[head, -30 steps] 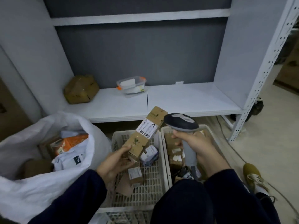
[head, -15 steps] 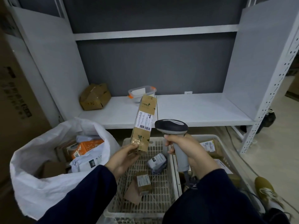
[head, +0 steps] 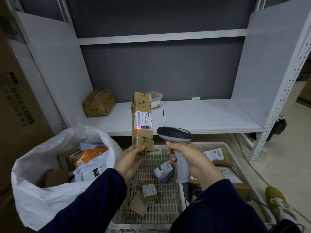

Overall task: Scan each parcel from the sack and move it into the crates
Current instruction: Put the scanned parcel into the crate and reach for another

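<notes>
Head view: the left hand pinches the bottom end of a tall brown cardboard parcel between curled fingers and thumb, holding it upright above the left white slatted plastic crate. The right hand has its fingers wrapped round the handle of a grey handheld barcode scanner, whose head faces the parcel's white label. A red dot glows beside the barcode. A white woven sack at the left holds more parcels, and a second white crate sits just right of the first.

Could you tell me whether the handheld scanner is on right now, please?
On: a red spot shows on the tall parcel beside its barcode, facing the scanner in the right hand.
</notes>
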